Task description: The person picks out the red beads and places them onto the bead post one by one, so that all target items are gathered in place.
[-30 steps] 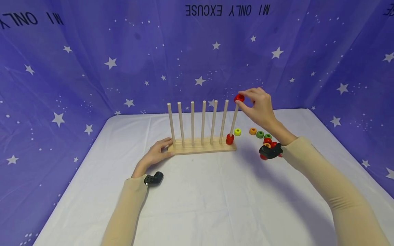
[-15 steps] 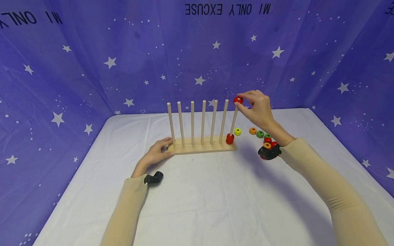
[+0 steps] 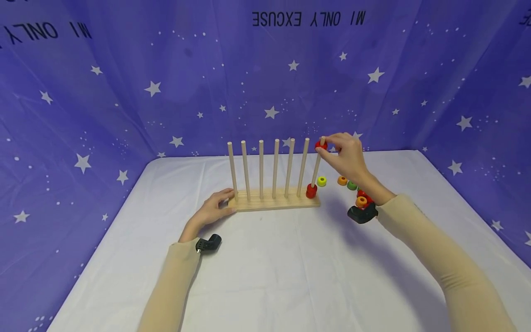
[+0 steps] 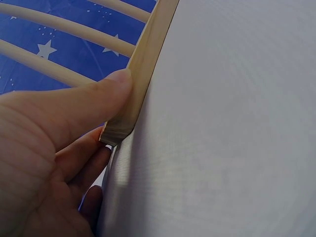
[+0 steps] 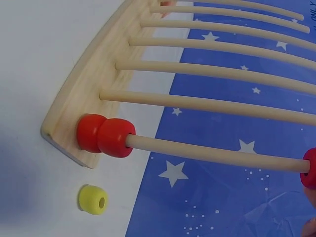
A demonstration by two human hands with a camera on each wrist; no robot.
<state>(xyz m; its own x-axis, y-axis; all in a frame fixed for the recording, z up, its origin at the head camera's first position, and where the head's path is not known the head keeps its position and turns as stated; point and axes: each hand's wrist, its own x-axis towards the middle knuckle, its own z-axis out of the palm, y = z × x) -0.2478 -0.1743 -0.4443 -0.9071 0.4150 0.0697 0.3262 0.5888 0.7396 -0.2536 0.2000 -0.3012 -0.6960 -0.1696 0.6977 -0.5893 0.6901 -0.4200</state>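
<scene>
A wooden peg board (image 3: 274, 203) with a row of upright pegs stands on the table. My left hand (image 3: 211, 208) grips its left end; in the left wrist view the thumb (image 4: 106, 94) lies on the base's edge. At the top of the rightmost peg (image 3: 316, 168), my right hand (image 3: 347, 154) pinches a red bead (image 3: 320, 145), with the peg's tip poking through it. Two red beads (image 5: 111, 136) sit stacked at the bottom of that same peg. The right wrist view shows the pinched bead only at its right edge.
Right of the board lie a yellow-green bead (image 3: 321, 181), an orange bead (image 3: 342, 180) and a green bead (image 3: 352, 185). More red and orange beads (image 3: 362, 201) are partly hidden by the right wrist's black camera (image 3: 362, 214). A purple starry cloth hangs behind.
My right hand has lowered the red bead onto the rightmost peg, and the peg's tip now shows above it. The left hand keeps its hold on the board. The head view has shifted slightly.
</scene>
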